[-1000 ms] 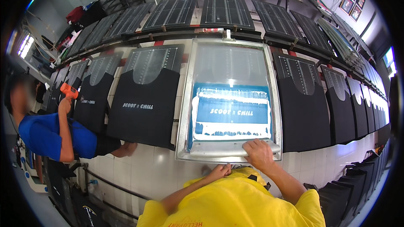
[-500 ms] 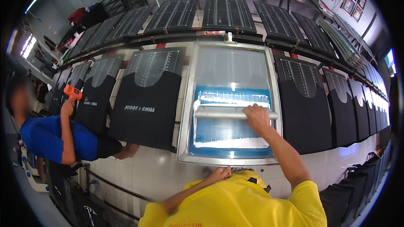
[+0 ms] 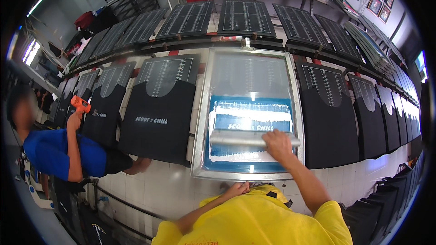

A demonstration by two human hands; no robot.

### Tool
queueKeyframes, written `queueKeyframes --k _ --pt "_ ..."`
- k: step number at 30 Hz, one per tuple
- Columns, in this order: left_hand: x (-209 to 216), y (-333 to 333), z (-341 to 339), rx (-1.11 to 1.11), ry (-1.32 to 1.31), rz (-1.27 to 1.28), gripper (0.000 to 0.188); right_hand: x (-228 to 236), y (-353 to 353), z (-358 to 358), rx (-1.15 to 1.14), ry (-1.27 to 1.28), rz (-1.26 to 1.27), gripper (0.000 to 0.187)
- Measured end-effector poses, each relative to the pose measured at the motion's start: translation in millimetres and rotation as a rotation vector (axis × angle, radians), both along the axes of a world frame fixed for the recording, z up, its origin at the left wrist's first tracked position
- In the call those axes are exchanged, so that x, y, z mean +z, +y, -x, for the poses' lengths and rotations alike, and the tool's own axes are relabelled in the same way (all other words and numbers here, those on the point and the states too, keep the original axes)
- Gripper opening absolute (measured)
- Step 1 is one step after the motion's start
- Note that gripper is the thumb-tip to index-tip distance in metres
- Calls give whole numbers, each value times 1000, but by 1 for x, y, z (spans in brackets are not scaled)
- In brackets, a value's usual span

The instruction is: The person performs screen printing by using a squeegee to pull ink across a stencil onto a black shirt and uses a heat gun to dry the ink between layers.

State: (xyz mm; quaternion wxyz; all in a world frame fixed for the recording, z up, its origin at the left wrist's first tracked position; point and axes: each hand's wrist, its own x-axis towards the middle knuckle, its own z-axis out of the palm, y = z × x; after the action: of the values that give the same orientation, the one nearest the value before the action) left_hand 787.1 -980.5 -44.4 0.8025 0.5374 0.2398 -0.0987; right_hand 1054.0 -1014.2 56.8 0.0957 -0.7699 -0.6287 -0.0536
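My right hand (image 3: 278, 145) is wrapped round the right part of a long silver squeegee (image 3: 236, 139), which lies crosswise on the screen. Under it is a screen-printing frame (image 3: 198, 124) with metal sides and a blue stencil area (image 3: 218, 152). White ink (image 3: 245, 155) lies in bands above and below the squeegee, and white lettering shows in the mesh just beyond it. Close to my body, my left hand (image 3: 238, 188) is closed at the frame's near edge; what its fingers hold, if anything, is hidden.
Black shirts on boards flank the frame; the left one (image 3: 154, 131) bears white print, the right one (image 3: 331, 127) shows none. Bare printing boards (image 3: 247, 18) line the far rail. At left, a person in blue (image 3: 63, 149) holds an orange heat gun (image 3: 80, 104).
My right hand has drawn the squeegee toward me, uncovering the lettering behind it. My left hand stays by the near edge. The co-worker's heat gun has shifted slightly.
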Motion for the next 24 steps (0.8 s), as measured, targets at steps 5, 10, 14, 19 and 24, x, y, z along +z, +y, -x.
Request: queueKeyframes --k 5,10,14,19,24 --pt "-3 0 0 8 62 168 45 -6 -48 56 -24 -59 -6 37" --pt "0 -2 0 57 48 268 25 -15 -77 80 -14 49 73 57" --pt "10 1 -4 18 168 242 17 -17 -89 85 6 93 100 61" --pt "7 0 -1 -22 130 95 19 -20 -97 87 31 107 103 63" --pt "-14 1 3 -94 164 -64 29 -18 -100 90 26 156 99 64"
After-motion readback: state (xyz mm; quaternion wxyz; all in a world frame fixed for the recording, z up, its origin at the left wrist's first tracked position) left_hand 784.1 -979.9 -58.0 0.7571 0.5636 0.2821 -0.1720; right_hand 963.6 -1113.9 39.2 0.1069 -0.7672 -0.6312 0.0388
